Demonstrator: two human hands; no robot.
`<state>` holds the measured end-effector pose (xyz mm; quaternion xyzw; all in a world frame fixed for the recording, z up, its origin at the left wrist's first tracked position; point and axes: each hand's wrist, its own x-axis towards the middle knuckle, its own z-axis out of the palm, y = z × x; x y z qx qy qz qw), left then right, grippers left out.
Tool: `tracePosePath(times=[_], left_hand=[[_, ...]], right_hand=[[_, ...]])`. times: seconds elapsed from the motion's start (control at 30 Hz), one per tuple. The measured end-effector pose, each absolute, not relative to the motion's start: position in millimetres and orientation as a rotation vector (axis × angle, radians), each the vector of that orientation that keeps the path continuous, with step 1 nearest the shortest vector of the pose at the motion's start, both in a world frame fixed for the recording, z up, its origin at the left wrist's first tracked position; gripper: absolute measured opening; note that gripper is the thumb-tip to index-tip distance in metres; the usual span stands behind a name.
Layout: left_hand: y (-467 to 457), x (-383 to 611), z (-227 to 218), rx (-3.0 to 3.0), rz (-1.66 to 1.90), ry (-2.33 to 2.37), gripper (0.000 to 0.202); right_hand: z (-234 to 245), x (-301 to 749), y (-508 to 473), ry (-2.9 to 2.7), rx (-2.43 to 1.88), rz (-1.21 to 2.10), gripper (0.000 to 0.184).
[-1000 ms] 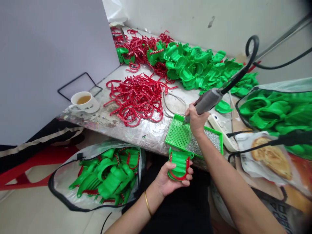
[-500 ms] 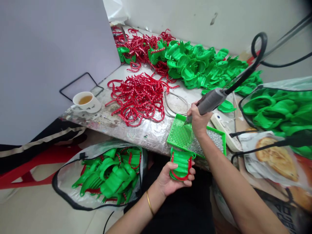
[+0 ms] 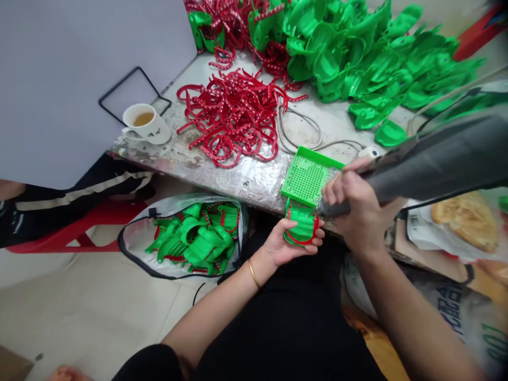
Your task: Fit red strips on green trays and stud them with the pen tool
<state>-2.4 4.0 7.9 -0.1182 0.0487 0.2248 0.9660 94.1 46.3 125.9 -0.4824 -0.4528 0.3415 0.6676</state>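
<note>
My left hand (image 3: 283, 246) is closed around a curved green plastic piece (image 3: 300, 223) with a red strip along its rim, just off the table's front edge. In my right hand (image 3: 359, 211) is a grey electric screwdriver (image 3: 432, 159), its body slanting up to the right. Its tip is at the upper right corner of the green piece; whether it touches a screw there I cannot tell. Right behind both hands lies a green perforated tray (image 3: 304, 182), its right part hidden by my right hand. Small silvery bits show in the tray beside my fingers.
Red dotted strips (image 3: 238, 116) lie heaped on the table, with a pile of green pieces (image 3: 337, 53) behind. A cup of tea (image 3: 146, 127) stands left. Below the table edge sits a bag of green pieces with red strips (image 3: 198, 238). Wrapped bread (image 3: 464, 219) lies right.
My right hand has brought the screwdriver from over the tray down to the green piece. My left hand still holds that piece. The view has tilted downward.
</note>
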Motion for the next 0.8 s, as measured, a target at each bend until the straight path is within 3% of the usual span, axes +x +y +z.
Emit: tracePosePath(times=[0.13, 0.33, 0.8], left_hand=[[2.3, -1.8, 6.4, -0.230, 0.504, 0.157, 0.036], [2.0, -1.9, 7.8, -0.190, 0.565, 0.233, 0.028], [-0.3, -0.7, 6.5, -0.224, 0.574, 0.314, 0.033]], right_hand=[[117.5, 89.8, 9.8, -1.012, -1.067, 0.927, 0.011], [111.3, 92.2, -1.0, -1.002, -1.043, 0.949, 0.008], [96.4, 91.5, -9.4, -1.008, -1.030, 0.929, 0.007]])
